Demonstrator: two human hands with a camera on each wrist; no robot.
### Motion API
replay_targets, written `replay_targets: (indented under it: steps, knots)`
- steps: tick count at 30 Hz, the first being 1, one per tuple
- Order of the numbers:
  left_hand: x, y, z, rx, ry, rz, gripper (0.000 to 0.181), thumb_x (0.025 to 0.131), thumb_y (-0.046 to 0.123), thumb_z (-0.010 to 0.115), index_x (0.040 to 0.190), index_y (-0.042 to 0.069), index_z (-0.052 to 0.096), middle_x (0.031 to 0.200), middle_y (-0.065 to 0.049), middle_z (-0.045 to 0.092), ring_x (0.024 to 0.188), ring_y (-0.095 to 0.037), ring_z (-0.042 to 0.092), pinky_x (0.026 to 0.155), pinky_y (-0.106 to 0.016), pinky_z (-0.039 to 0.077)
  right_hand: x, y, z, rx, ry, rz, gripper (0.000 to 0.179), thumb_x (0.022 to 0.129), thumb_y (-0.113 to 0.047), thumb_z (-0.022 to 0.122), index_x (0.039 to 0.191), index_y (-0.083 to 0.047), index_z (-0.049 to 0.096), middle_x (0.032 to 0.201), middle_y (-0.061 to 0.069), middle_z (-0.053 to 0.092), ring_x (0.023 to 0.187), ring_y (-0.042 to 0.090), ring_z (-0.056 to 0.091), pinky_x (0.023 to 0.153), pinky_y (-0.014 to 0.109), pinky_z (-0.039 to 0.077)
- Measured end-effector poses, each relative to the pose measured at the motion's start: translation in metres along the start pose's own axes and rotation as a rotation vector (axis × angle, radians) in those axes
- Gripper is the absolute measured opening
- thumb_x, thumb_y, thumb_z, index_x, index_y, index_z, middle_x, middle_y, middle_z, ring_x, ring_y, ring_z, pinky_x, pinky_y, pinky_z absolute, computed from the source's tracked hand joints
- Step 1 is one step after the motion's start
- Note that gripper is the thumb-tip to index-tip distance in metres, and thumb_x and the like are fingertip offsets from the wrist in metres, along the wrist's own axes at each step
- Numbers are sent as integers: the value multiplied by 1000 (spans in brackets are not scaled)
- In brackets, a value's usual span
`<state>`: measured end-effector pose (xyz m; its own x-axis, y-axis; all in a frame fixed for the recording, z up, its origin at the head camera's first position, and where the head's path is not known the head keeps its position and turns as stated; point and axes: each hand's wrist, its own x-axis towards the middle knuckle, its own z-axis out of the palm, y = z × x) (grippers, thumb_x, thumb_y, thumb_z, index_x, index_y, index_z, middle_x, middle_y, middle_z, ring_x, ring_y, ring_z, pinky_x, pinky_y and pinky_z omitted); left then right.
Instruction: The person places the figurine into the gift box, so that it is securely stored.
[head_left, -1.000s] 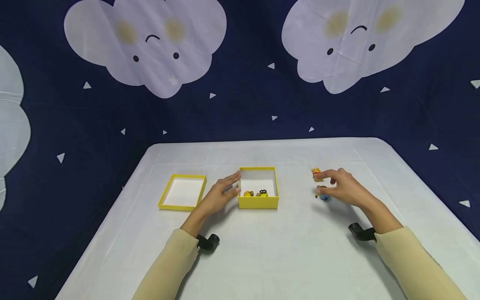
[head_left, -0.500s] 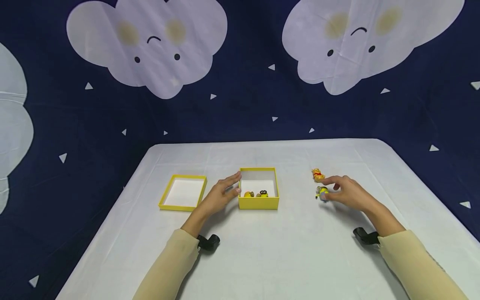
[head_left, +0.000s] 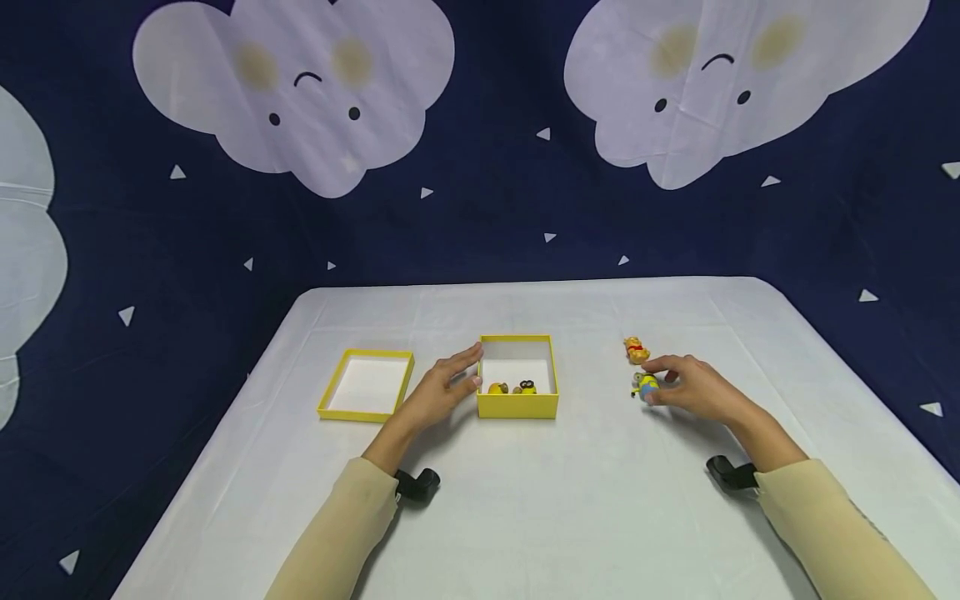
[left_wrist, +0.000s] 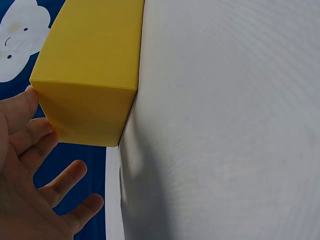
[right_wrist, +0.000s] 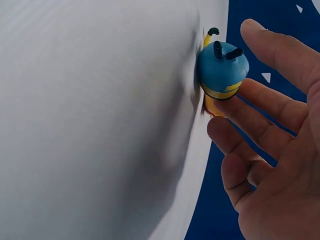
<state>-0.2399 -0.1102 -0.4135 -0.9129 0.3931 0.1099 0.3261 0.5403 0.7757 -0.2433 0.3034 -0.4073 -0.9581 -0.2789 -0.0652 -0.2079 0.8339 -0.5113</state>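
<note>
- Yellow and blue, the Minion figurine [head_left: 646, 387] might roll or bump the Winnie-the-Pooh figurine [head_left: 636, 350] if a finger meets it before my thumb.
- It lies on the white tablecloth [head_left: 555, 508], between the spread thumb and fingers of my right hand [head_left: 696, 387], not pinched.
- My left hand [head_left: 437, 394], fingers loose, touches the yellow box [head_left: 517, 407].

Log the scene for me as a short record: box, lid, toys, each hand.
Box: yellow, open, at least two toys partly visible inside
Lid: off, white inside up, left of the box
Blue toy: on the table
Orange toy: just beyond the blue toy
Left hand: touching the box's left side
Right hand: at the blue toy, thumb clear in wrist view
</note>
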Motion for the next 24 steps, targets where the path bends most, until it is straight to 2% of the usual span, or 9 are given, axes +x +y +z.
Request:
replay_targets:
  steps: [5,12,24]
  knots:
    - [1,-2,1,-4,-3,5,52,96,27,53,144,12,39,155,6,30,140,-28,30,114,-48,29,0,0,2,0,0,-1,58,79,-31,74,128,-7,57,110,16,61,97,26,53,70,27,41]
    - [0,-1,0,-8,5,-1,51,96,27,54,144,16,40,154,8,31,140,-27,31,114,-47,30,3,3,4,-2,5,-22,57,80,-29,74,129,-7,56,108,15,62,96,25,53,70,27,41]
    - [1,-3,2,-14,4,-6,51,96,26,54,144,13,40,154,8,30,141,-27,30,115,-48,29,6,4,7,-37,10,-30,54,78,-27,75,126,-7,60,104,13,61,96,24,53,72,27,41]
